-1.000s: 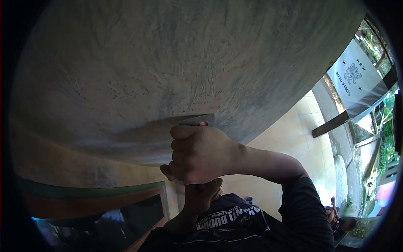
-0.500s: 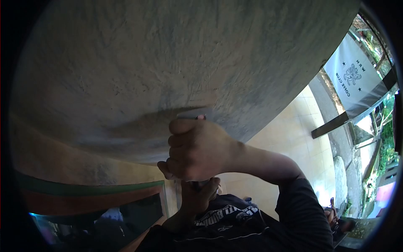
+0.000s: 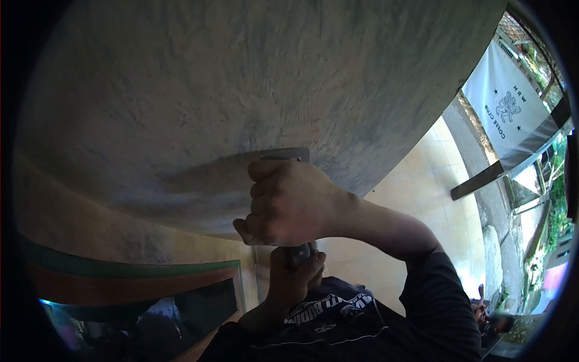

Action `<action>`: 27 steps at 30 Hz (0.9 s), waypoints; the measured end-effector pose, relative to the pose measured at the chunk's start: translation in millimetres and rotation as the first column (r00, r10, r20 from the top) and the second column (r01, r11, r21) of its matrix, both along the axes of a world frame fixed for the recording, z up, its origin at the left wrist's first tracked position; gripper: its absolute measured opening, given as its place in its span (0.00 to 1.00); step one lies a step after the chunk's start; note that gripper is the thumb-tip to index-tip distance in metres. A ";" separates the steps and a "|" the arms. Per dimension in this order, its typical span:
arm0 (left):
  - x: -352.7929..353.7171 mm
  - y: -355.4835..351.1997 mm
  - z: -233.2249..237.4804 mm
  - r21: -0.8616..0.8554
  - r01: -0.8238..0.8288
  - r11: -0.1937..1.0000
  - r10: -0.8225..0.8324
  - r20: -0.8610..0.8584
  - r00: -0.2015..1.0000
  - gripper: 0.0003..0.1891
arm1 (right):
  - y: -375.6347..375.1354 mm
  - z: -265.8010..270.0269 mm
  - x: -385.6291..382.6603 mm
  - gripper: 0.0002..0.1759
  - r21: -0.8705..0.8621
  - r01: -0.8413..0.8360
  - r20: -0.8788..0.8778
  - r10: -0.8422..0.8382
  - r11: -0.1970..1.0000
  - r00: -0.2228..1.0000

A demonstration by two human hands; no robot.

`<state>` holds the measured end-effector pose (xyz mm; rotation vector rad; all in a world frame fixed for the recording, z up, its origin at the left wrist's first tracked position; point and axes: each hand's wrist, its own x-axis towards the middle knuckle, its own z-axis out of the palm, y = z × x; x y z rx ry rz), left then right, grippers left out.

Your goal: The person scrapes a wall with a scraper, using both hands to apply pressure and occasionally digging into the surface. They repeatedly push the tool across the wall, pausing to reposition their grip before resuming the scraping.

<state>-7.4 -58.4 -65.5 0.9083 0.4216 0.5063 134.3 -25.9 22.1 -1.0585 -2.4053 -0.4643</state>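
My right hand (image 3: 289,196) is closed in a fist around a scraper, whose flat grey metal blade (image 3: 292,154) shows past the thumb side. That blade lies at the rough grey plastered wall (image 3: 229,78), and a long dark shadow falls to its left. The handle is covered by my fingers. Below, close to my chest, my left hand (image 3: 288,280) wraps round a small dark object (image 3: 300,256) with a thumb along its side. Its lower part is hidden in the palm, and I cannot make out its kind.
At lower left is a dark glass pane (image 3: 151,326) in a green and brown frame (image 3: 120,280). Pale floor tiles (image 3: 422,175) run along the right. Beyond them hangs a white banner (image 3: 503,102) beside a wooden post (image 3: 476,181). Another person (image 3: 497,323) is at lower right.
My right hand and the scraper have shifted slightly up and right, showing more of the blade. More of the dark object in my left hand is visible. The view has moved a little.
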 end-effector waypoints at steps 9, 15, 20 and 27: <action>-3.7 34.3 -69.7 0.097 0.075 0.992 -0.103 0.322 0.941 0.07 | 6.7 -37.6 -10.0 0.03 0.099 0.085 -0.050 -0.080 0.991 0.995; -7.0 18.4 -82.4 0.196 -0.073 0.978 0.052 0.109 0.993 0.27 | -23.9 -82.7 -17.5 0.10 0.450 0.194 -0.686 0.199 0.872 0.700; 1.9 19.3 -59.0 0.110 0.018 0.994 -0.051 0.305 0.951 0.25 | -47.6 -97.8 -32.7 0.16 -0.239 0.337 -0.951 -0.290 0.911 0.109; -5.6 13.7 -48.1 0.022 0.064 0.998 -0.067 0.335 0.940 0.26 | -39.4 -80.4 -41.2 0.17 -0.187 -0.412 -0.935 -0.290 0.892 -0.203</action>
